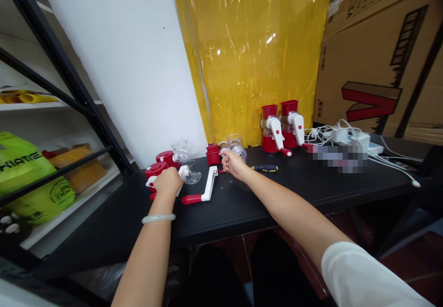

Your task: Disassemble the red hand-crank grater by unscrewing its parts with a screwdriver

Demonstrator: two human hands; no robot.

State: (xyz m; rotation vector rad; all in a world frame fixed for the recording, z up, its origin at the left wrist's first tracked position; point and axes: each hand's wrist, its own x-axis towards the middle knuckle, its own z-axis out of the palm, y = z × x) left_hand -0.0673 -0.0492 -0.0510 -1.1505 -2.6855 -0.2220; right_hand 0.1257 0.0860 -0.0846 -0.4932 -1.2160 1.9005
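My left hand (167,181), with a pale bangle at the wrist, is closed round a white crank handle (183,173) in front of two red grater bases (167,158). Its fingers are mostly hidden from above. My right hand (235,164) is pinched closed beside the metal grating drums and a clear plastic housing (236,141); what its fingertips hold is too small to make out. Between the hands lie a loose white crank with a red grip (208,186) and a red feed hopper (212,154). A clear plastic part (193,177) rests near my left hand.
Two assembled red rotary graters (272,131) stand at the back. A black-and-yellow screwdriver (266,168) lies right of my right hand. White cables and adapters (346,136) spread over the black table (294,189). A large carton (374,62) stands right, a shelf rack (65,71) left.
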